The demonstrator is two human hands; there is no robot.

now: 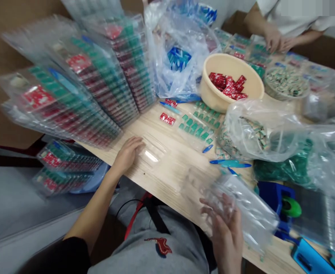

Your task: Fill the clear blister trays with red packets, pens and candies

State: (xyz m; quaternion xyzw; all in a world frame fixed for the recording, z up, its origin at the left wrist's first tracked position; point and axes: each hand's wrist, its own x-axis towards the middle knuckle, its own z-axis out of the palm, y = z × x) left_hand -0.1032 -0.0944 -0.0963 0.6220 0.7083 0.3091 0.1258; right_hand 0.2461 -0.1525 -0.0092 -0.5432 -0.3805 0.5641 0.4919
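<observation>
Clear packaging (213, 190) — in right grip (227, 232) (blurred)

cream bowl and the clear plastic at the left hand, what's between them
In the head view, rows of green pieces lie between them, then a bare strip of tabletop nearer the clear plastic.

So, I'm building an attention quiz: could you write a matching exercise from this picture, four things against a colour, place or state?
1. Left hand
2. Bowl
3. Right hand
4. Left sleeve

A. Black
B. Holding clear plastic
C. At the edge of a clear tray on the table
D. Cream-coloured, with red packets inside

Pairs: 1-C; 2-D; 3-B; 4-A
</observation>
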